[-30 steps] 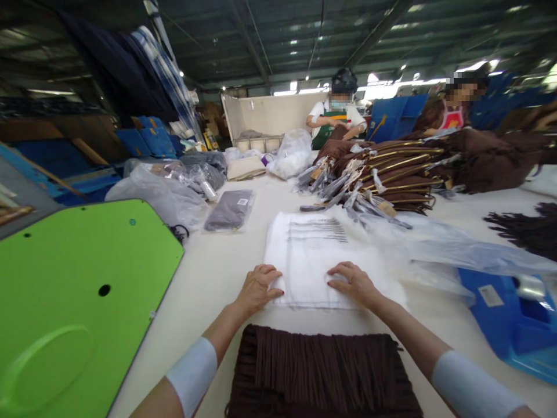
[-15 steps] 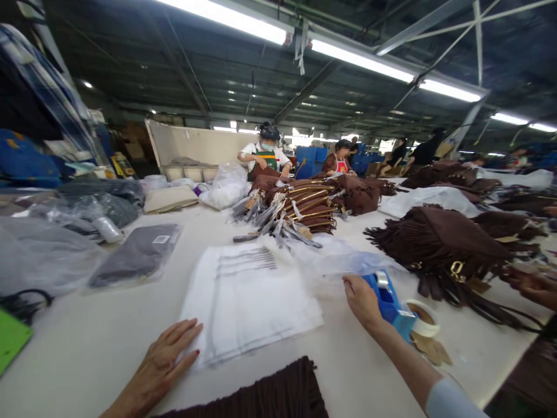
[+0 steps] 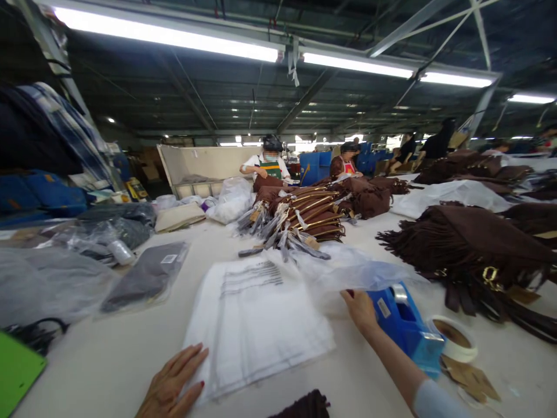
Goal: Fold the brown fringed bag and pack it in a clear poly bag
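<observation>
My left hand (image 3: 172, 383) lies flat, fingers spread, on the near left corner of a stack of clear plastic bags (image 3: 256, 316) with printed lines on it. My right hand (image 3: 360, 309) reaches to the right and touches the side of a blue tape dispenser (image 3: 407, 328) with a roll of tape (image 3: 455, 339) at its near end. Whether the fingers grip the dispenser is hidden. A loose clear bag (image 3: 348, 270) lies just beyond the hand. A bit of dark brown fringed fabric (image 3: 304, 406) shows at the bottom edge.
Brown fringed bags (image 3: 470, 241) are piled to the right, and more with gold handles (image 3: 304, 217) lie further back. A packed dark garment (image 3: 148, 276) and plastic-wrapped goods (image 3: 47, 278) lie left. A green board corner (image 3: 17, 368) sits at bottom left. Other people (image 3: 270, 165) work at the far end.
The view has swung up and to the right. My right hand left the bag stack and moved right to the blue tape dispenser. My left hand stays on the stack's corner.
</observation>
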Motion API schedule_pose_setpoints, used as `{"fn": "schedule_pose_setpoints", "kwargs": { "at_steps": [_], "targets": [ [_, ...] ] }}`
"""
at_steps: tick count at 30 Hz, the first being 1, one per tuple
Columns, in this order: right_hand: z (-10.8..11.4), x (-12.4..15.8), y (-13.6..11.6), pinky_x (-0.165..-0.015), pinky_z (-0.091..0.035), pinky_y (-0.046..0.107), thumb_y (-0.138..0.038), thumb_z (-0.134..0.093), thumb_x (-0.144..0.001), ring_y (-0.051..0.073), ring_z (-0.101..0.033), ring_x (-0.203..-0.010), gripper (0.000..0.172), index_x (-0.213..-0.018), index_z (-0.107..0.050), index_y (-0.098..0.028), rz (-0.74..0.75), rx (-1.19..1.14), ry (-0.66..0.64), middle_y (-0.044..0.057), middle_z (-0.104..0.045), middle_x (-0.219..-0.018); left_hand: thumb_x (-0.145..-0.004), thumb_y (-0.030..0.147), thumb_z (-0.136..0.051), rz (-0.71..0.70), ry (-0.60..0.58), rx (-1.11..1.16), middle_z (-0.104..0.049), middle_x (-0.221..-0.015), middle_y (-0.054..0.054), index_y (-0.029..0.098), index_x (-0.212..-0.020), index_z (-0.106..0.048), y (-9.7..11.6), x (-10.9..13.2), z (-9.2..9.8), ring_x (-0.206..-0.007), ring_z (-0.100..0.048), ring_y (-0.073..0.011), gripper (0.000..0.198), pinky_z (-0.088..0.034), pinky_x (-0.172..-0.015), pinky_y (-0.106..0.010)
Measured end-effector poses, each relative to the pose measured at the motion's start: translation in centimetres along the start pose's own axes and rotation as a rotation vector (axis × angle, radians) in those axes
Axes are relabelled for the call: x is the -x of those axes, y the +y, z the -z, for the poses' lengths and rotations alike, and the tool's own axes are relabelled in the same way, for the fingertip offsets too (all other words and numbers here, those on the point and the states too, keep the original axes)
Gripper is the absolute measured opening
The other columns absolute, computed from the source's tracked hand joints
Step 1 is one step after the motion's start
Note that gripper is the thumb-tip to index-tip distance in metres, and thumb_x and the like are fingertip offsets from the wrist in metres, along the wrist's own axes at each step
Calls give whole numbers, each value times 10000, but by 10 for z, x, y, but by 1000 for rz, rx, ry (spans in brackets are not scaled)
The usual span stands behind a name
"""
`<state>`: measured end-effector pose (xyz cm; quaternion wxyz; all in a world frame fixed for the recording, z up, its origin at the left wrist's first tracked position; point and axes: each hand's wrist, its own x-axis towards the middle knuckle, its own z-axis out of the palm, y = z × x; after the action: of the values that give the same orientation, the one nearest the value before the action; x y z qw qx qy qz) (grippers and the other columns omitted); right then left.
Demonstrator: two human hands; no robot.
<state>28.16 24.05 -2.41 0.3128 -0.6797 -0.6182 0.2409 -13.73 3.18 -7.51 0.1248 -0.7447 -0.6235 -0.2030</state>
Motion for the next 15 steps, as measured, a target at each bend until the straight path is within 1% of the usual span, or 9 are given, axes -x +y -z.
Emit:
{"fn": "schedule_pose_setpoints", "kwargs": {
  "at_steps": [2,4,6,7,9,11,12,14,15],
  "targets": [
    [13,24,6,-695,-506,329,-359,-488,-874,150,-619,-728,224,-781,-553,-166,70,-99,23,7,-632,-752,-862,487,-419,14,-42,60,-606,-1234,-28,294,-1206,-577,-3,-6,7,-1131,-557,-234,425,-481,-940,-375],
    [25,54,7,-663,-520,321,-388,-444,-846,170,-641,-713,222,-748,-503,-198,148,-199,12,16,-643,-722,-823,507,-466,45,-152,132,-599,-1242,-51,276,-1189,-595,-1,-17,19,-1139,-554,-242,452,-472,-946,-374],
    [37,87,2,-632,-527,312,-440,-446,-800,192,-655,-706,235,-709,-475,-225,213,-270,-24,17,-644,-688,-746,547,-530,96,-329,224,-614,-1211,-90,234,-1126,-644,10,-32,39,-1116,-572,-271,505,-479,-933,-388],
    [41,103,-4,-630,-529,310,-450,-470,-780,199,-657,-711,232,-708,-485,-229,249,-287,-44,15,-643,-683,-734,556,-525,181,-352,256,-622,-1190,-122,196,-1084,-667,22,-41,51,-1113,-570,-297,521,-452,-959,-432],
    [49,131,-19,-638,-533,301,-409,-507,-766,202,-659,-741,183,-756,-538,-229,374,-277,-57,26,-664,-743,-671,588,-558,372,-260,351,-615,-1190,-167,139,-1059,-670,56,-59,78,-1173,-506,-359,604,-358,-1024,-513],
    [53,152,-37,-573,-530,247,-331,-503,-790,189,-660,-792,117,-799,-567,-234,537,-229,-54,47,-685,-875,-743,549,-527,525,-348,697,-550,-1292,-118,177,-1181,-585,99,-71,102,-1177,-510,-307,578,-401,-998,-460],
    [53,161,-45,-522,-518,209,-296,-496,-808,177,-660,-817,90,-796,-563,-238,615,-199,-60,53,-682,-936,-739,556,-546,589,-394,919,-543,-1294,-138,155,-1204,-559,122,-74,110,-1143,-537,-298,614,-422,-976,-439],
    [47,175,-59,-490,-507,166,-236,-479,-839,156,-658,-845,86,-772,-533,-238,745,-142,-68,60,-669,-977,-645,526,-688,647,-432,1286,-506,-1314,-186,107,-1238,-507,163,-73,120,-1170,-505,-304,749,-432,-955,-407],
    [42,181,-64,-539,-525,168,-206,-471,-848,150,-656,-856,91,-775,-516,-237,809,-118,-62,63,-662,-974,-595,498,-750,681,-429,1434,-474,-1339,-188,114,-1283,-452,180,-69,120,-1169,-501,-306,842,-442,-935,-399]
  ]
}}
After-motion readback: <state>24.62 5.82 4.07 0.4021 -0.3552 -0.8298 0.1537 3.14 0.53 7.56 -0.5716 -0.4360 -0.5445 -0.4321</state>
